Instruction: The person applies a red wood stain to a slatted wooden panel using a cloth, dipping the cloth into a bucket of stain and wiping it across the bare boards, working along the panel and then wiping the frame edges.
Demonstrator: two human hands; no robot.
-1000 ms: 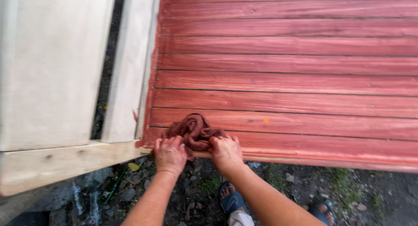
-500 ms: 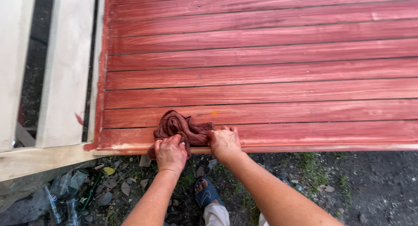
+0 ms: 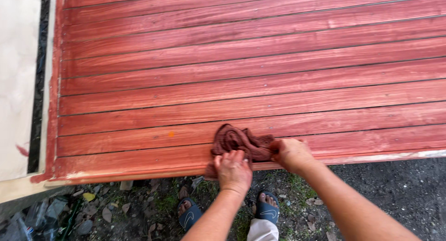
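Note:
A crumpled dark red rag (image 3: 239, 141) lies on the near edge of a red-stained plank panel (image 3: 251, 78). My left hand (image 3: 232, 170) presses on the rag's near side with its fingers curled into the cloth. My right hand (image 3: 290, 153) grips the rag's right end at the panel's edge. Both forearms reach up from the bottom of the view.
Pale unpainted boards (image 3: 16, 83) lie to the left of the panel, with a dark gap (image 3: 39, 83) between them. Below the edge is ground with grass, stones and leaves (image 3: 107, 208). My feet in dark sandals (image 3: 267, 208) stand there.
Both hands and the rag have slid right along the panel's near edge, away from its left corner. The view has shifted right, so less of the pale boards shows.

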